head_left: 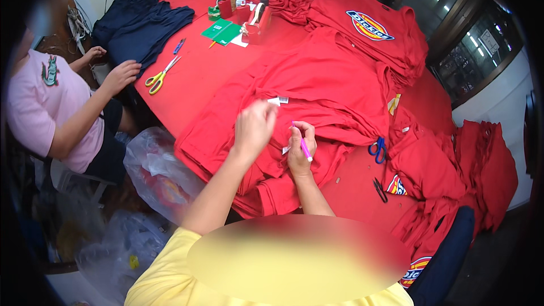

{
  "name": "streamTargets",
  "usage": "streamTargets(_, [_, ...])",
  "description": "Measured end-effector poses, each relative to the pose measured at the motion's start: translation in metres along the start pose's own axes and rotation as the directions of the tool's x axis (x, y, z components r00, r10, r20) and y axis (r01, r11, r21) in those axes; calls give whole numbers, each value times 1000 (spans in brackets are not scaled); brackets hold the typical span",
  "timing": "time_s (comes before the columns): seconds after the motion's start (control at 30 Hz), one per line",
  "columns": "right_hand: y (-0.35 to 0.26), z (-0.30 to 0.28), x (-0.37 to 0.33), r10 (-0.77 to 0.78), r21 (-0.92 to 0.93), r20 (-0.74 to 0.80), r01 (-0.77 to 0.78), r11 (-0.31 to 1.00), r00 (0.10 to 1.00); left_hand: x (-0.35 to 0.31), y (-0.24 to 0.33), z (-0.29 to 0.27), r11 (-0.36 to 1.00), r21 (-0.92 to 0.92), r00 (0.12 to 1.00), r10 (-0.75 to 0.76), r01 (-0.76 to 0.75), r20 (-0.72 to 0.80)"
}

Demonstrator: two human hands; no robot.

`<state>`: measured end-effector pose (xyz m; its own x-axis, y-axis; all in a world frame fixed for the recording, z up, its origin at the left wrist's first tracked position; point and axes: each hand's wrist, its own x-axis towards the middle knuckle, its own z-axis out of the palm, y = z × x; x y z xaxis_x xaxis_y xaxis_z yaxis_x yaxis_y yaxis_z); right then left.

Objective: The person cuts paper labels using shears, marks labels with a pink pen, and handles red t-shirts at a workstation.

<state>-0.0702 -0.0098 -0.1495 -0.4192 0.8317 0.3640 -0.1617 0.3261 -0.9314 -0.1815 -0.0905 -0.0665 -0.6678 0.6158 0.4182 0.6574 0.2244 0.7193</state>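
A stack of red T-shirts (317, 85) lies spread on the red table (198, 73) in front of me. My left hand (255, 128) rests with closed fingers on the top shirt's fabric, just below a small white neck label (278, 100). My right hand (299, 150) holds a slim pink pen-like tool (305, 147), tip down on the shirt, with a small white tag (285, 150) beside its fingers. The two hands are close together near the shirt's front edge.
A person in a pink top (45, 107) sits at left, hands on dark navy garments (141, 25). Yellow-handled scissors (160, 76), blue-handled scissors (377, 150), black snips (380, 190), green papers (222, 31), a red tape dispenser (256, 22) and more red shirt piles (368, 28) lie around. Plastic bags (158, 173) sit below the table's left edge.
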Motion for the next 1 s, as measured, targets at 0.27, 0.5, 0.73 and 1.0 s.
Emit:
streamTargets(0.27, [-31, -5, 15, 18, 76, 51, -22, 997, 999, 41, -66, 55, 970, 18, 938, -239, 242, 250])
streamTargets(0.5, [-38, 4, 23, 67, 59, 70, -71, 996, 995, 23, -35, 11, 900, -133, 837, -319, 414, 445])
streamTargets(0.73, [-35, 9, 23, -6, 4, 102, 5, 1000, 995, 13, -19, -3, 864, -257, 826, -266, 433, 497])
streamTargets(1.0, [-29, 14, 15, -62, 230, -65, 76, 970, 996, -2, -12, -8, 874, -265, 861, -270, 406, 431])
